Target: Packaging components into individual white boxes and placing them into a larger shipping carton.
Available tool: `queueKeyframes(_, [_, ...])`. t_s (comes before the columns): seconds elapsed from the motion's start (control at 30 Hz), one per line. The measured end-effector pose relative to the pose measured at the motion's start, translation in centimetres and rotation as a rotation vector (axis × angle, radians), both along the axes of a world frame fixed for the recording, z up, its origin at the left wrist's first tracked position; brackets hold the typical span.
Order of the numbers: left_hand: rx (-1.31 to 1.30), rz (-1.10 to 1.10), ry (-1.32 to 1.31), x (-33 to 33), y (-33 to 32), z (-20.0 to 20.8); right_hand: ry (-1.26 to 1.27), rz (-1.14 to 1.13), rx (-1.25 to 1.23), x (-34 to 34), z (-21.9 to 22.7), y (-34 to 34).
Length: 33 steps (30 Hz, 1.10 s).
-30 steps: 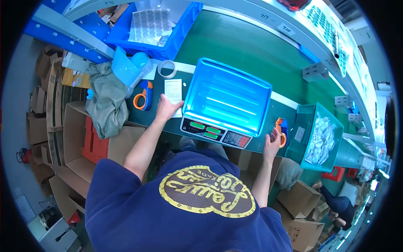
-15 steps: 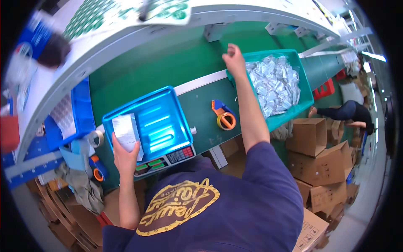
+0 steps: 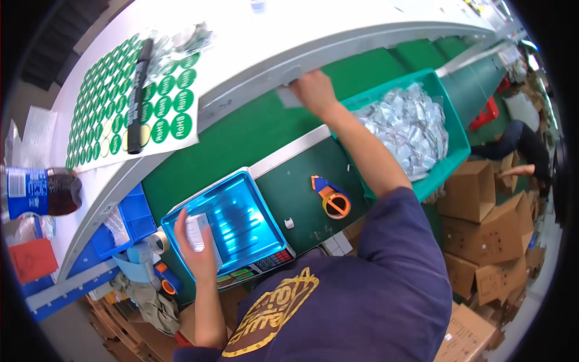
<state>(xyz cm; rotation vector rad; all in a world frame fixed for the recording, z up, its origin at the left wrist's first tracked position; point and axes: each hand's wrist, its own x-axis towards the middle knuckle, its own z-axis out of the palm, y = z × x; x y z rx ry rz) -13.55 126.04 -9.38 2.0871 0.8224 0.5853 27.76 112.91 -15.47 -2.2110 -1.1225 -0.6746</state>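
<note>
My left hand (image 3: 194, 248) holds a small white paper slip (image 3: 196, 231) over the left part of the blue tray (image 3: 247, 223), which sits on a weighing scale (image 3: 265, 264). My right hand (image 3: 315, 90) is stretched far forward to the underside of the white shelf, with its fingers on a grey bracket (image 3: 288, 98); whether it grips it is unclear. Just right of that arm stands a green bin (image 3: 449, 114) full of silver packets (image 3: 410, 127).
An orange and blue tape dispenser (image 3: 331, 201) lies on the green bench right of the scale. On the white shelf (image 3: 253, 42) are a sheet of green round stickers (image 3: 120, 102), a black marker (image 3: 137, 102) and a bottle (image 3: 36, 193). Cardboard boxes (image 3: 482, 241) stand at the right.
The view has swung further left and up. My right hand moved from the green bin's far corner to the grey bracket under the shelf. My left hand still holds the slip over the tray.
</note>
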Motion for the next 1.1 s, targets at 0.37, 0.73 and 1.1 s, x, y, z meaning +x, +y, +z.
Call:
queueKeyframes(0.37, [-0.668,-0.662,0.084,12.5,-7.9,-3.8,0.922,0.083,0.689,-14.1,8.0,-16.4])
queueKeyframes(0.73, [-0.686,-0.762,0.042,6.7,-7.8,-4.5,0.913,-0.757,-0.345,-5.9,-10.4,-24.0])
queueKeyframes(1.1, [-0.548,-0.650,0.060,3.4,-6.2,0.2,0.629,-0.559,0.729,-19.6,7.4,-23.8])
